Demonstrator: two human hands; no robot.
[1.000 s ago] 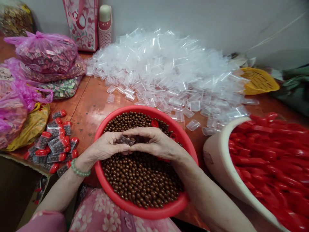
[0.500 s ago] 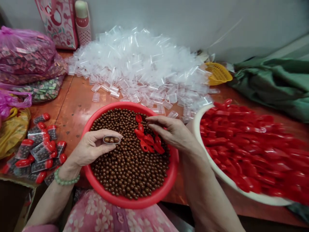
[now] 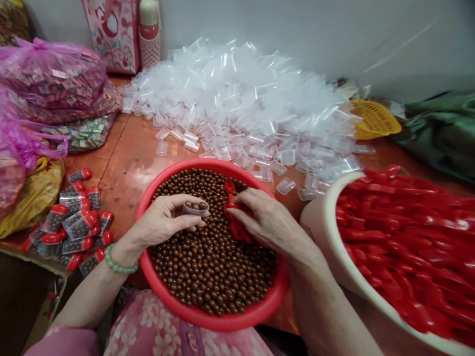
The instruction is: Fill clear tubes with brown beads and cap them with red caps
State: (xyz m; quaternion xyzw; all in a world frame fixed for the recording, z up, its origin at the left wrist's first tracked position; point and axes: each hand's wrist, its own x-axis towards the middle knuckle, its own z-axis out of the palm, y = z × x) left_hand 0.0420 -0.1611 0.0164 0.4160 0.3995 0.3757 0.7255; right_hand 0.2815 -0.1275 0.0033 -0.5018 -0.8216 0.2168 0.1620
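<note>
My left hand (image 3: 166, 217) is closed around a small clear plastic container (image 3: 193, 209), its open mouth showing brown balls inside. Below it lies a red basin (image 3: 148, 272) full of round brown chocolate-like balls (image 3: 211, 262). Over the basin's right side, my right hand (image 3: 263, 215) pinches a red cap (image 3: 230, 207) between thumb and fingers. More red caps (image 3: 239, 231) rest on the balls under that hand, partly hidden by it.
Behind the basin rises a heap of clear containers (image 3: 245, 99). A white tub (image 3: 330, 207) of red caps stands at right. Filled, capped containers (image 3: 79, 222) lie at left, near purple bags (image 3: 52, 74). A yellow basket (image 3: 376, 121) sits at the back right.
My right hand has lowered onto the red caps in the basin and closed on one. The left hand's container has tilted slightly. The whole view has shifted, moving the scene rightward.
</note>
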